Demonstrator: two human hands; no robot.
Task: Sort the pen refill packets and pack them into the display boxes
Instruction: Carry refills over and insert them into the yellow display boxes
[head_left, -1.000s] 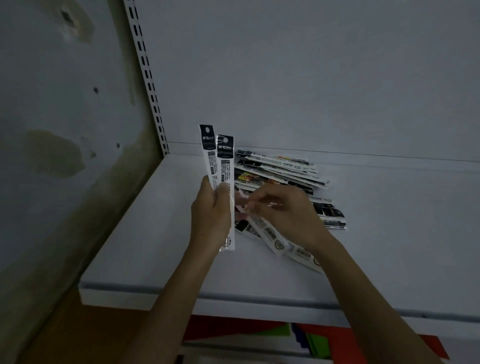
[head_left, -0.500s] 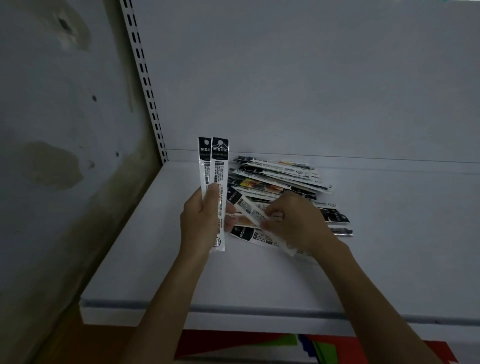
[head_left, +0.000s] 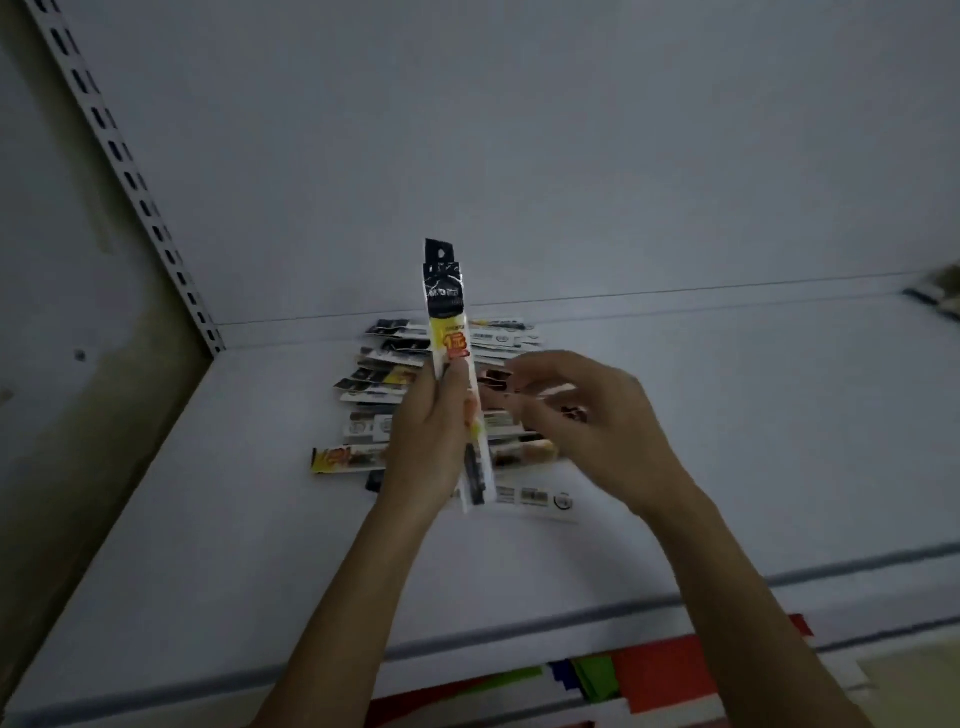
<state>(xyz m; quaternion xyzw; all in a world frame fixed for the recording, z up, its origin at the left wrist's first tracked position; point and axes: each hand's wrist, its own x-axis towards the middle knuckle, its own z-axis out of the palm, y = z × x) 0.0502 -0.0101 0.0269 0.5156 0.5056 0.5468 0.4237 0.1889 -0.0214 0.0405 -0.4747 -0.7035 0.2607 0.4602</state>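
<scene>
Your left hand (head_left: 434, 441) holds a small bunch of pen refill packets (head_left: 453, 364) straight up, a little above the white shelf (head_left: 753, 467). Your fingers are closed around the lower half of the bunch, and your thumb presses on the front of it. The front packet has a black top and a yellow part with a red mark under it. Another black top pokes out just behind it, a bit higher. Your right hand (head_left: 587, 431) is just beside the bunch, on its right side. Its fingers are spread and curled a little, and they hold nothing. The fingertips look blurry. Under both hands, a loose pile of refill packets (head_left: 379, 384) lies flat on the shelf, close to the back wall (head_left: 519, 156). Most of these lie sideways, one over another. One packet with a yellow end (head_left: 345, 460) sticks out on the left side of the pile. A white packet with small printed marks (head_left: 535, 500) lies at the near edge, by your right wrist. A metal strip with slots (head_left: 130, 176) runs up the back left corner. Below the front of the shelf you can see red, green and blue things (head_left: 623, 675), but you cannot tell what they are
</scene>
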